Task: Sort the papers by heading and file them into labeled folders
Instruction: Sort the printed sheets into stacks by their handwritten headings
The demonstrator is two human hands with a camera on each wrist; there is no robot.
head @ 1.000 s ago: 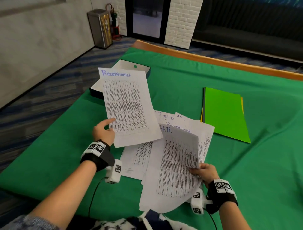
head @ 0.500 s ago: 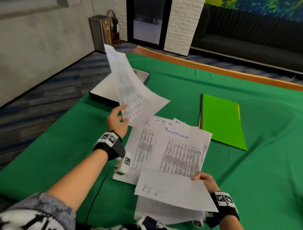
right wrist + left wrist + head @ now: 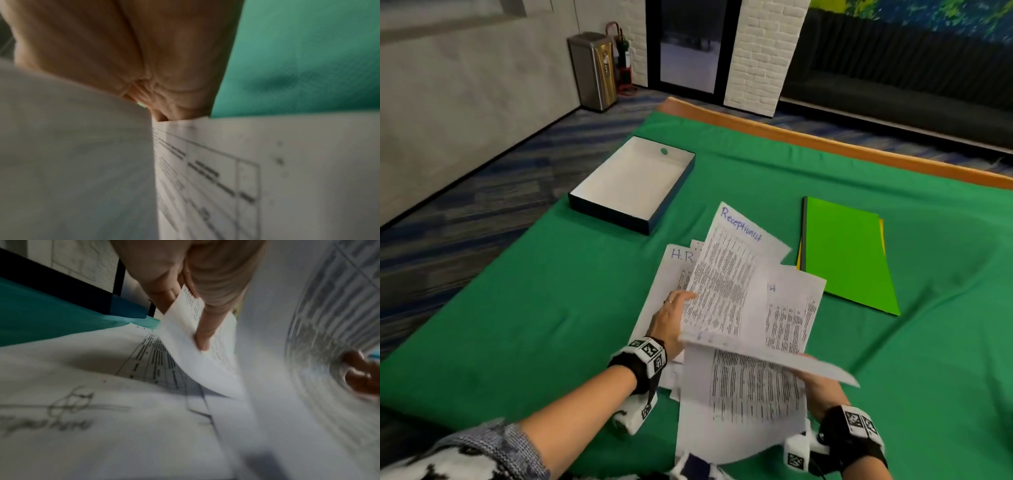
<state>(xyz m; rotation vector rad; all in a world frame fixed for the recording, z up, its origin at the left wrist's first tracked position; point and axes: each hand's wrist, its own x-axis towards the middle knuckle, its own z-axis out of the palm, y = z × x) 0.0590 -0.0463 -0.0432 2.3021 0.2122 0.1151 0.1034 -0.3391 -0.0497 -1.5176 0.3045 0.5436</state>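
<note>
A printed sheet headed "Receptionist" (image 3: 726, 281) is tilted up over the loose paper pile (image 3: 671, 274) on the green cloth. My left hand (image 3: 680, 303) pinches its left edge between thumb and fingers; the left wrist view shows that pinch on the sheet (image 3: 185, 324). My right hand (image 3: 822, 380) grips a bent bundle of printed sheets (image 3: 753, 397) near my body, its fingers mostly hidden under the paper. An "H.R." sheet (image 3: 681, 255) lies in the pile. A stack of folders, green on top (image 3: 846, 253), lies to the right of the pile.
An open, shallow white-lined box (image 3: 633, 181) sits at the far left of the table. The table's wooden far edge (image 3: 825, 144) runs behind. Green cloth (image 3: 551, 308) spreads left of the pile and on the right (image 3: 308, 56).
My left hand has brought the Receptionist sheet down from high on the left to over the pile. The sheets in my right hand have turned printed side up.
</note>
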